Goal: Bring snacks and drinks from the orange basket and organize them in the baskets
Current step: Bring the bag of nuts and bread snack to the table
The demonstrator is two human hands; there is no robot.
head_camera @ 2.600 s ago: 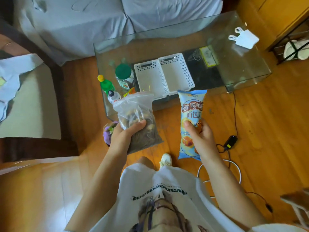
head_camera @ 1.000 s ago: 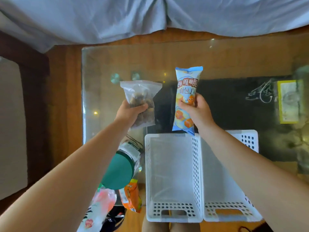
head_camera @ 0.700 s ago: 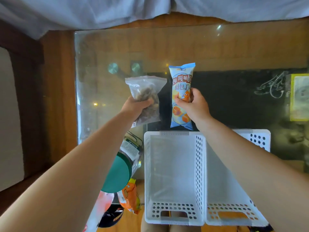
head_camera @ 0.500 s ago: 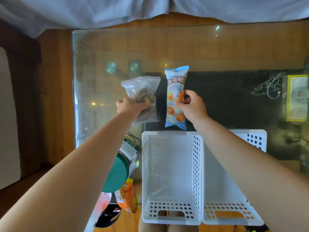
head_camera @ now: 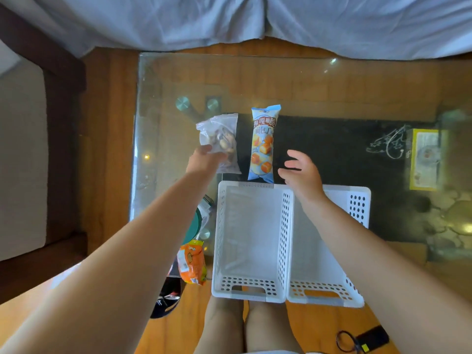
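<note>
The left hand (head_camera: 204, 159) is reaching out toward twelve o'clock over the glass desk (head_camera: 163, 103) and is gripping the lower part of a clear bag of nuts (head_camera: 220, 139), its fingers curled round the plastic while the bag's top is pointing away from the person. Just to the three o'clock side of that bag, a blue bread-snack packet (head_camera: 263, 144) is lying lengthwise on the desk, its near end touching or just meeting the far rim of the left white basket (head_camera: 224, 241). The right hand (head_camera: 301, 172) is hovering at the packet's three o'clock side, apart from it, with fingers spread loosely and holding nothing. The right white basket (head_camera: 357, 200) is sitting flush against the left one, both at the near edge of the desk with their handle ends toward six o'clock. At the nine o'clock side of the baskets, partly hidden under the left forearm, a green-lidded jar (head_camera: 194, 223) and an orange snack pack (head_camera: 192, 261) are showing. A grey sheet (head_camera: 229, 19) is hanging at twelve o'clock beyond the desk
</note>
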